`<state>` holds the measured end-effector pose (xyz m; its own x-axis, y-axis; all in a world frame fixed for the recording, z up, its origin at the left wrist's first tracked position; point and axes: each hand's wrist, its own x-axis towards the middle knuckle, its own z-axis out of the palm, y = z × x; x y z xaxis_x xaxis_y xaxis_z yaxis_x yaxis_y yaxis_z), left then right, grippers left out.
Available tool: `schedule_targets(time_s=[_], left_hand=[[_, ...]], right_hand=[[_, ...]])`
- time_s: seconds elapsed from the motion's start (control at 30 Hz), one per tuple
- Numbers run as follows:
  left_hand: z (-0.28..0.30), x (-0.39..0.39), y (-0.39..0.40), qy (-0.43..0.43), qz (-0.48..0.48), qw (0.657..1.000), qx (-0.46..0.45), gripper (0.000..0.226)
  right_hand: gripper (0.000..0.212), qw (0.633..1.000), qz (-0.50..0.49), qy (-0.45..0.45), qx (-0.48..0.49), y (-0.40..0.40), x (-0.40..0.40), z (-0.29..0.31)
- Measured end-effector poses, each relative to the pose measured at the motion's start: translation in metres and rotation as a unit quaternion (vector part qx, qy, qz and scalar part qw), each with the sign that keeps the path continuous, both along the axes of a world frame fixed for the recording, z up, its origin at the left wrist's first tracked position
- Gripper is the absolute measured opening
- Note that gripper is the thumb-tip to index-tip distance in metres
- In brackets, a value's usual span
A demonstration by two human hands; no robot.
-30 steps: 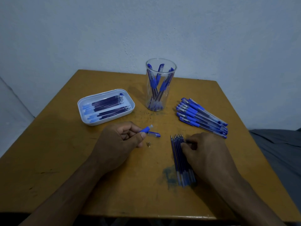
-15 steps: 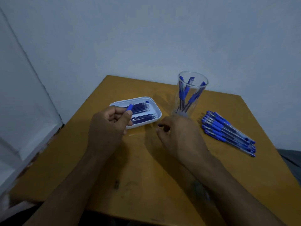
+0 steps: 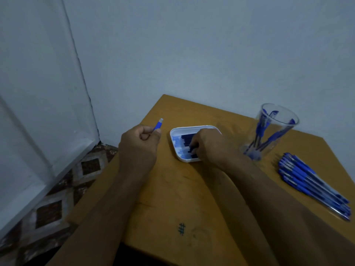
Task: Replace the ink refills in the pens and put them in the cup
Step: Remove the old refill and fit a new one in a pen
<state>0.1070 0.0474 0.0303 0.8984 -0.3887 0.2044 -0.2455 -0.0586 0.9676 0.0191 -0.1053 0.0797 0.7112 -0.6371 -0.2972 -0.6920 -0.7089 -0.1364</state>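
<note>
Right hand (image 3: 208, 145) hides tray (image 3: 175, 131) refills (image 3: 185, 139).

Wooden table (image 3: 172, 198), ochre top, bears a small dark ink mark (image 3: 181, 229) near its front edge. Pale wall (image 3: 192, 54) behind. Patterned brown-and-white floor (image 3: 57, 198) at left.

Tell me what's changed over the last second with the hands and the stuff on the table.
The right hand left the loose refills near the table's front and reached into the white tray, fingers on its refills. The left hand keeps gripping the blue pen, now raised. Cup and pen pile stayed put.
</note>
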Motion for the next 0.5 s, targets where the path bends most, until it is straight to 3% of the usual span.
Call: schedule_targets(time_s=[0.23,0.5], left_hand=[[0.003,0.001,0.000,0.018,-0.012,1.000,-0.008,0.011],[0.006,-0.007,-0.003,0.004,-0.038,0.999,-0.005,0.011]], right_hand=[[0.024,0.998,0.029,-0.050,-0.014,0.002,-0.011,-0.001],[0.023,0.997,0.055,-0.049,0.003,0.000,-0.010,-0.001]])
